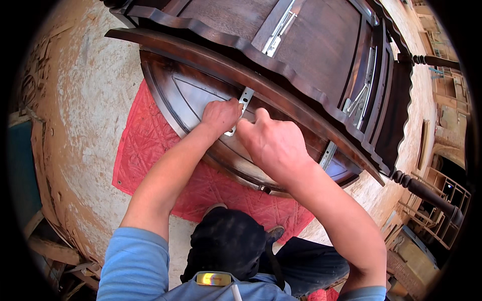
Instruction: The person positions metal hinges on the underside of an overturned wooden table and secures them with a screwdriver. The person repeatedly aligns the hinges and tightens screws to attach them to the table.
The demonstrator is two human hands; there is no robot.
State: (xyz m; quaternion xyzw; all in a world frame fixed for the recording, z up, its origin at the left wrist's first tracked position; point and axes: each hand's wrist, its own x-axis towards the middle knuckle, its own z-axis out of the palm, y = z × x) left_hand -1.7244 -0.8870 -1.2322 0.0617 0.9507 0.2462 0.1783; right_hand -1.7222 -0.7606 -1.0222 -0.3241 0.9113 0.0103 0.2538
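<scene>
A dark brown wooden table [311, 45] lies turned over, with a curved panel [193, 103] along its near side. Across that panel runs a perforated metal strip [246, 94]. My left hand [222, 116] is closed at the strip's left edge, its fingertips gripping it. Just right of the strip, my right hand [276, 145] is curled into a fist, thumb side up. Whatever its fingers hold is hidden behind the hand. Farther right on the same panel sits a second metal strip [328, 154].
Under the panel a red quilted cloth [150, 145] covers part of the pale, worn floor [90, 100]. Folding metal hardware [279, 29] is fixed to the table's underside. A turned wooden leg [427, 193] sticks out at right. Wooden frames [439, 200] and boards stand beyond it.
</scene>
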